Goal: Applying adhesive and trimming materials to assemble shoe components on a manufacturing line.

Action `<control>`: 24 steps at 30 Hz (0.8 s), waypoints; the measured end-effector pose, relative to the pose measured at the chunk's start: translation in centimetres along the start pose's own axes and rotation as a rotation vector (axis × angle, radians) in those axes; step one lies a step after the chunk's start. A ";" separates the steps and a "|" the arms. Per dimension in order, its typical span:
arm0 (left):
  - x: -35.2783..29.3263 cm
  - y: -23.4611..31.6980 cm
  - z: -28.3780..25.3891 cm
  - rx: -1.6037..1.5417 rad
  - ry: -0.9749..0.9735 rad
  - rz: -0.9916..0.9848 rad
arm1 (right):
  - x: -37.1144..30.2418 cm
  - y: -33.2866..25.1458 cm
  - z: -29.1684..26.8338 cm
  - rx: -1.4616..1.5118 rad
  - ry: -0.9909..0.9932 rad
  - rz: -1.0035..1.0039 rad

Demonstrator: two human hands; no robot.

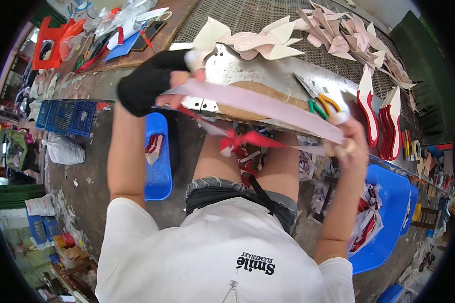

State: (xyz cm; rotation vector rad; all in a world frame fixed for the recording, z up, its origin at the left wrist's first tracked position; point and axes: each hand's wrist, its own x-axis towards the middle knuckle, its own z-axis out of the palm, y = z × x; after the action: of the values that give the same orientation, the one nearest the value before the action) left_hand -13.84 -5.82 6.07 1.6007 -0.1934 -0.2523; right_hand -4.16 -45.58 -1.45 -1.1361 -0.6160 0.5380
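A long pale pink strip (pixel 260 104) stretches between my two hands, over the near edge of the metal worktable (pixel 227 65). My left hand (pixel 181 87), in a black glove or sleeve with the fingertips bare, pinches its left end. My right hand (pixel 348 139), with white wrapping on a fingertip, grips the right end. Below the strip, a thin red and pale backing strip (pixel 250 139) hangs twisted between the hands, blurred by motion. A brown oval pad (pixel 253 98) lies under the pink strip. Scissors (pixel 318 98) with green and orange handles rest near my right hand.
Cream cut pieces (pixel 253 43) lie overlapping at the back, with more heaped at the right. Red-edged pieces (pixel 391 126) are stacked at the right edge. Blue tubs (pixel 384 222) (pixel 156 166) stand below on both sides. Bags and tools (pixel 126 35) crowd the far left.
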 end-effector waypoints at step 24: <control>8.1 -6.4 14.8 -0.149 -0.204 -0.054 | 0.1 -5.3 3.5 -0.261 -0.049 0.358</control>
State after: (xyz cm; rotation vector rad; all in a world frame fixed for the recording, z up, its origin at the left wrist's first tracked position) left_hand -10.41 -21.94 -1.14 1.4334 -0.2824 -0.4629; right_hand -6.05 -44.93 4.62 -1.4974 -0.5372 0.8095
